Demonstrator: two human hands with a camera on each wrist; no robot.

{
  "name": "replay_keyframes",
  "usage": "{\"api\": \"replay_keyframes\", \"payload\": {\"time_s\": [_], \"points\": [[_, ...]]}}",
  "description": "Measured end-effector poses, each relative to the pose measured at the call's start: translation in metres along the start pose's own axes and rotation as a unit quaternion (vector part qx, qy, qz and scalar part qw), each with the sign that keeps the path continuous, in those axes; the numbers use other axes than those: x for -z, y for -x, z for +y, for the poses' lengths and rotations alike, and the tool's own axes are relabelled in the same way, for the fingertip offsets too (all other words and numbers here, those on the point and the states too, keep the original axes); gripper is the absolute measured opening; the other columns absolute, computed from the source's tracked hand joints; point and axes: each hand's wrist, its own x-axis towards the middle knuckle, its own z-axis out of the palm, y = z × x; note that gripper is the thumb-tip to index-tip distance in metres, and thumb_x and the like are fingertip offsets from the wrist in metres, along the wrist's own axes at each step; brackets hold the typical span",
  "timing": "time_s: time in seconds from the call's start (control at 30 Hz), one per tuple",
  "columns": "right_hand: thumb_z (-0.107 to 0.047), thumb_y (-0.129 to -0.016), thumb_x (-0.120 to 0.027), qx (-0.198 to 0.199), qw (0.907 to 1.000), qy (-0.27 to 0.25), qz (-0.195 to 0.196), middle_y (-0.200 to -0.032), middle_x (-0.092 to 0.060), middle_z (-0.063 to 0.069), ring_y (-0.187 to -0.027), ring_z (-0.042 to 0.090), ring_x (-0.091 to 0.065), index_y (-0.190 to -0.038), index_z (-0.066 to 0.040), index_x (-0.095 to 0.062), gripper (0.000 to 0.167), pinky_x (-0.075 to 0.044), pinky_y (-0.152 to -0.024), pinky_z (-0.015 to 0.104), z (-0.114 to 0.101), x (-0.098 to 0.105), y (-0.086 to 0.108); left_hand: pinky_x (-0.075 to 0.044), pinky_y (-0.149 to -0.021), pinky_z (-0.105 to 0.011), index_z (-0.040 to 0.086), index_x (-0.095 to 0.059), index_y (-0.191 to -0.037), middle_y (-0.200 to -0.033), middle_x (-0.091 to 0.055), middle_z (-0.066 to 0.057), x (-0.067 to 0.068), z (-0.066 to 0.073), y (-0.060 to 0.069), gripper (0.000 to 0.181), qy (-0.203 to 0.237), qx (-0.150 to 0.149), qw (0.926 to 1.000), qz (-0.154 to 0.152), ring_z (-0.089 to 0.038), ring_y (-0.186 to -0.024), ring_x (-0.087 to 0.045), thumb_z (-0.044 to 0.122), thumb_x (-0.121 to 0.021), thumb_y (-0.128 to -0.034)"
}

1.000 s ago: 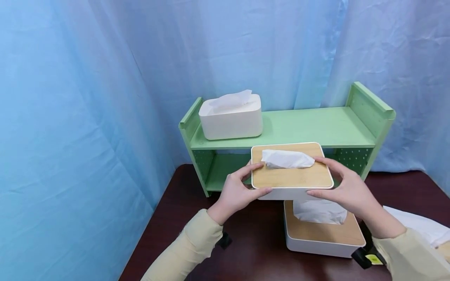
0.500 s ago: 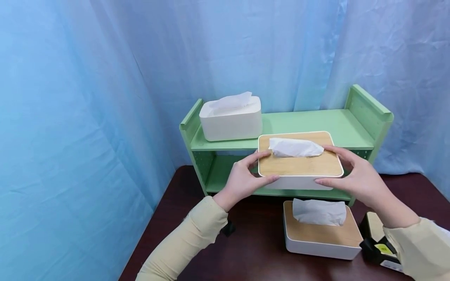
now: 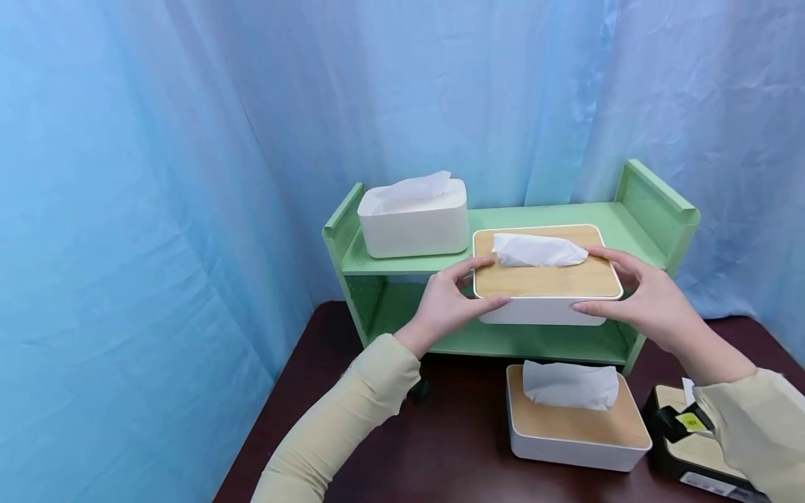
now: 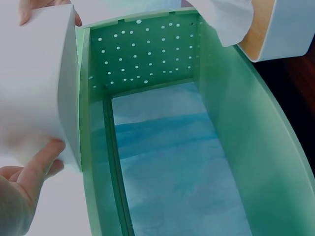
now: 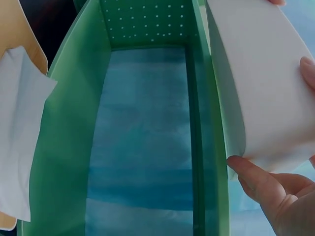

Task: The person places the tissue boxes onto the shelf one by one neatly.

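Between both hands is a white tissue box with a wood-look lid (image 3: 547, 281) and a tissue poking from its slot. My left hand (image 3: 448, 300) grips its left end, thumb on the front face. The right hand (image 3: 650, 304) grips the right end the same way. In the head view the box overlaps the front edge of the green shelf's upper board (image 3: 534, 216); in the left wrist view its white side (image 4: 34, 83) is beside that board's edge. Whether it touches the board I cannot tell. An all-white tissue box (image 3: 414, 227) stands at the board's left end.
Another wood-lidded tissue box (image 3: 578, 426) stands on the dark table (image 3: 459, 447) before the shelf. Right of it is a black-sided box with a pale lid (image 3: 704, 450), partly behind the right sleeve. Raised green side panels (image 3: 660, 209) bound the shelf; blue curtains hang behind.
Both hands have carried the wood-lidded tissue box upward and to the right in the head view, from in front of the lower shelf to the upper board's edge. Their grip looks unchanged.
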Motion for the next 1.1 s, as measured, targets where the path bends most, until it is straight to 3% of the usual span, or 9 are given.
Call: {"api": "replay_keyframes", "payload": {"time_s": [0.1, 0.2, 0.33, 0.4, 0.43, 0.6, 0.67, 0.83, 1.1], "points": [[-0.014, -0.079, -0.077, 0.004, 0.9999, -0.010, -0.002, -0.132, -0.048, 0.014, -0.096, -0.014, -0.050, -0.146, -0.022, -0.035, 0.080, -0.047, -0.072, 0.011, 0.005, 0.001, -0.002, -0.053, -0.078, -0.019, 0.014, -0.061, -0.127, -0.137, -0.053, -0.002, -0.002, -0.001, -0.003, 0.055, 0.009, 0.002, 1.0000, -0.002, -0.017, -0.116, -0.060, 0.019, -0.081, -0.0756], [-0.015, -0.080, -0.077, 0.000, 1.0000, -0.004, -0.006, -0.136, -0.045, 0.021, -0.098, -0.012, -0.048, -0.148, -0.022, -0.033, 0.081, -0.046, -0.072, 0.010, 0.006, 0.002, -0.003, -0.053, -0.077, -0.019, 0.015, -0.061, -0.127, -0.137, -0.053, -0.001, -0.002, -0.001, -0.006, 0.055, 0.016, 0.004, 0.9999, -0.005, -0.017, -0.116, -0.060, 0.018, -0.081, -0.0757], [-0.021, -0.080, -0.077, -0.011, 0.9994, 0.029, -0.016, -0.142, -0.040, 0.027, -0.114, 0.016, -0.051, -0.150, -0.018, -0.027, 0.086, -0.043, -0.070, 0.010, 0.003, 0.007, -0.008, -0.053, -0.074, -0.020, 0.018, -0.061, -0.127, -0.138, -0.051, 0.000, 0.000, 0.001, -0.011, 0.055, 0.006, 0.018, 0.9998, -0.009, -0.020, -0.116, -0.059, 0.021, -0.081, -0.0756], [-0.025, -0.079, -0.077, -0.017, 0.9983, 0.052, -0.022, -0.141, -0.040, 0.026, -0.115, 0.025, -0.050, -0.150, -0.016, -0.027, 0.088, -0.043, -0.070, 0.013, 0.001, 0.010, -0.012, -0.052, -0.073, -0.020, 0.020, -0.060, -0.127, -0.138, -0.051, 0.001, 0.003, 0.002, -0.015, 0.056, 0.001, 0.032, 0.9994, -0.012, -0.022, -0.117, -0.059, 0.023, -0.081, -0.0754], [-0.026, -0.079, -0.078, -0.019, 0.9977, 0.059, -0.027, -0.141, -0.040, 0.026, -0.112, 0.025, -0.051, -0.150, -0.015, -0.026, 0.088, -0.044, -0.069, 0.015, 0.000, 0.012, -0.013, -0.052, -0.072, -0.021, 0.021, -0.060, -0.127, -0.139, -0.050, 0.001, 0.004, 0.003, -0.017, 0.056, 0.000, 0.038, 0.9992, -0.014, -0.023, -0.117, -0.059, 0.024, -0.081, -0.0753], [-0.026, -0.080, -0.076, -0.023, 0.9950, 0.073, -0.065, -0.142, -0.038, 0.026, -0.088, -0.013, -0.050, -0.150, -0.013, -0.026, 0.088, -0.048, -0.070, 0.024, -0.002, 0.024, -0.022, -0.052, -0.070, -0.024, 0.022, -0.060, -0.128, -0.139, -0.050, -0.001, 0.008, 0.004, -0.026, 0.056, -0.002, 0.062, 0.9979, -0.021, -0.025, -0.116, -0.059, 0.025, -0.081, -0.0757], [-0.025, -0.081, -0.075, -0.026, 0.9945, 0.063, -0.080, -0.143, -0.036, 0.026, -0.087, -0.018, -0.049, -0.151, -0.013, -0.024, 0.088, -0.049, -0.071, 0.023, -0.003, 0.029, -0.026, -0.052, -0.074, -0.025, 0.023, -0.060, -0.128, -0.140, -0.049, 0.000, 0.009, 0.004, -0.030, 0.055, -0.008, 0.065, 0.9976, -0.025, -0.027, -0.117, -0.058, 0.026, -0.080, -0.0766], [-0.020, -0.084, -0.072, -0.044, 0.9937, 0.022, -0.101, -0.151, -0.025, 0.027, -0.090, -0.019, -0.050, -0.152, -0.017, -0.021, 0.085, -0.052, -0.072, 0.023, 0.000, 0.037, -0.034, -0.051, -0.087, -0.030, 0.023, -0.059, -0.130, -0.144, -0.045, -0.001, 0.013, 0.006, -0.042, 0.053, -0.011, 0.072, 0.9964, -0.042, -0.030, -0.120, -0.056, 0.027, -0.076, -0.0801], [-0.024, -0.087, -0.069, -0.085, 0.9887, -0.024, -0.121, -0.154, -0.017, 0.028, -0.088, -0.009, -0.059, -0.153, -0.019, -0.017, 0.084, -0.056, -0.078, 0.028, 0.002, 0.039, -0.048, -0.054, -0.084, -0.030, 0.022, -0.057, -0.131, -0.146, -0.042, -0.001, 0.021, -0.001, -0.058, 0.050, 0.020, 0.095, 0.9929, -0.069, -0.029, -0.121, -0.055, 0.027, -0.072, -0.0842]]}}
